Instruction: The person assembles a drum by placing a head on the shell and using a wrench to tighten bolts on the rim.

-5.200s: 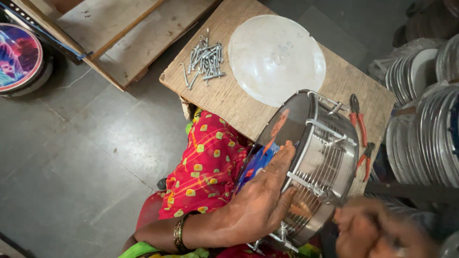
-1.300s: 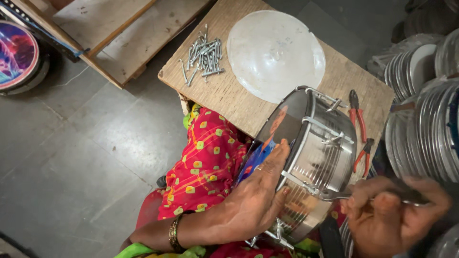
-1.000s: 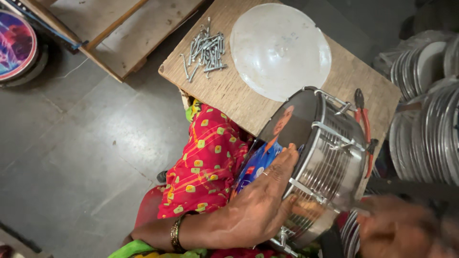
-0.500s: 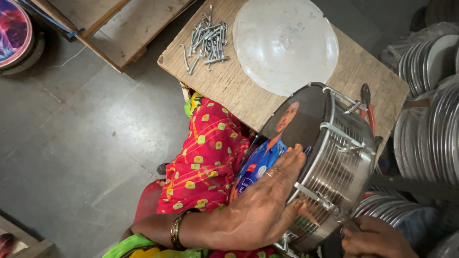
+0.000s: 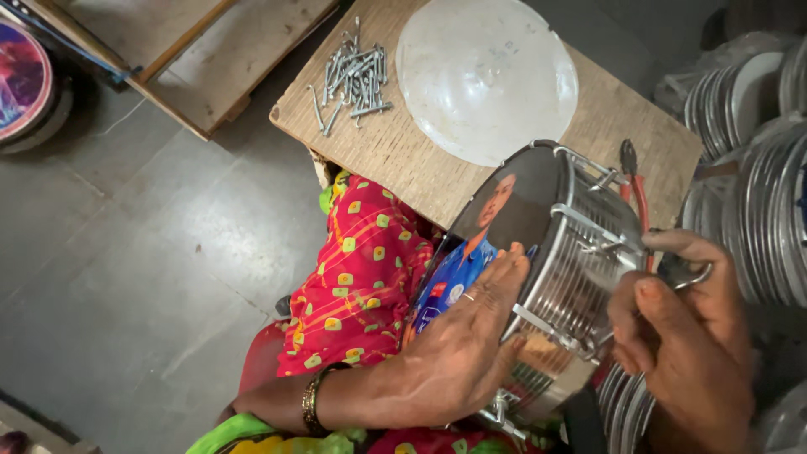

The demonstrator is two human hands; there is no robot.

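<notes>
A shiny metal drum (image 5: 580, 252) with a printed picture on its head lies on its side across my lap. My left hand (image 5: 466, 345) presses flat against the drumhead, fingers apart, steadying it. My right hand (image 5: 685, 336) is closed around a small metal tool (image 5: 689, 273) at the tension hooks on the drum's shell. Behind the drum a round translucent drum skin (image 5: 487, 76) rests on a wooden board (image 5: 403, 151).
A pile of metal hooks or rods (image 5: 349, 76) lies at the board's far left corner. Red-handled pliers (image 5: 635, 181) sit by the drum. Stacks of metal hoops (image 5: 756, 193) fill the right side. Another printed drum (image 5: 25, 84) stands at far left on the grey floor.
My right hand has come up from the lower right edge to the drum's shell with the tool. The view has shifted slightly; my left hand stays on the drumhead.
</notes>
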